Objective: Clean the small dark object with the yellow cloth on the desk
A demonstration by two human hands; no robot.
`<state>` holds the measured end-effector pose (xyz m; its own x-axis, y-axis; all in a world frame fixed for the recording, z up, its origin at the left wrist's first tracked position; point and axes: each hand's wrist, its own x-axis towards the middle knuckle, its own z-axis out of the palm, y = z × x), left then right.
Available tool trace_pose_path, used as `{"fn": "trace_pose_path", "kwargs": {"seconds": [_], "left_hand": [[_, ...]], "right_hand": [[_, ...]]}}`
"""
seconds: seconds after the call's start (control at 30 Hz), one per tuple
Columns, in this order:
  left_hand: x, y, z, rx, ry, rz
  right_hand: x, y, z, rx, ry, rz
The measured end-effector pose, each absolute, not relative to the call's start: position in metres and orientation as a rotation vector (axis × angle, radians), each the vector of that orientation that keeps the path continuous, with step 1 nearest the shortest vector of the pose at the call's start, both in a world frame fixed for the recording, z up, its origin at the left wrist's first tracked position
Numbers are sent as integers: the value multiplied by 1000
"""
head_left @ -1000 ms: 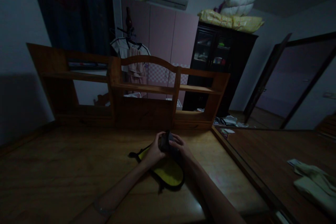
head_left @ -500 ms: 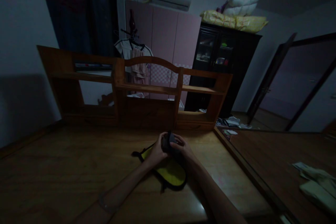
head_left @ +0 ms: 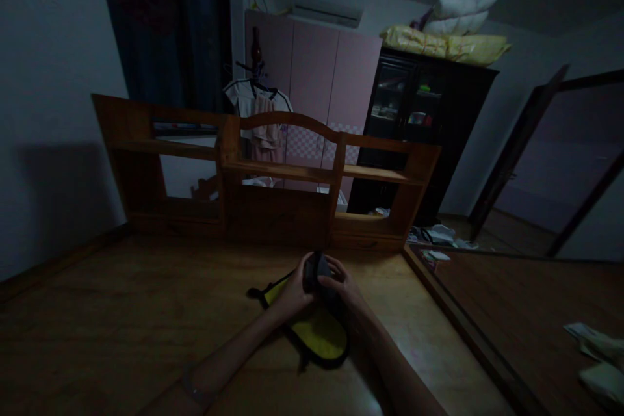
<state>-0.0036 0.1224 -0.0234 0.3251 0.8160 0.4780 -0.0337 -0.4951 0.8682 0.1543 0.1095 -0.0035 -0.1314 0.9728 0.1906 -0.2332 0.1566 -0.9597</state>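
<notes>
The room is dim. Both hands meet over a yellow, black-edged fabric piece [head_left: 319,335] that lies on a wooden surface [head_left: 121,325]. My left hand [head_left: 292,289] and my right hand [head_left: 344,283] are closed round a small dark object [head_left: 316,270], held just above the fabric's far end. What the dark object is cannot be made out. A black strap end [head_left: 254,292] sticks out to the left of the fabric.
A wooden headboard with shelves [head_left: 273,175] stands along the far edge. Right of a wooden rail [head_left: 468,338] is a darker floor with pale folded cloth [head_left: 599,364]. Behind stand a pink wardrobe [head_left: 322,91], a dark cabinet [head_left: 414,117] and hanging clothes [head_left: 263,117].
The view has shifted a little, so the furniture sits further right and lower in the frame. Both hands stay closed on the dark object above the yellow fabric.
</notes>
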Motion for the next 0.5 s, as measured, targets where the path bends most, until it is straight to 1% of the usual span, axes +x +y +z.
{"fn": "trace_pose_path", "kwargs": {"seconds": [0.27,0.5], "left_hand": [[-8,122,-21,1806,828,1316],[-9,115,-12,1780,887,1264]], "right_hand": [[154,103,10,-828,-1257,1334],[155,114,0,-778,-1055,1438]]}}
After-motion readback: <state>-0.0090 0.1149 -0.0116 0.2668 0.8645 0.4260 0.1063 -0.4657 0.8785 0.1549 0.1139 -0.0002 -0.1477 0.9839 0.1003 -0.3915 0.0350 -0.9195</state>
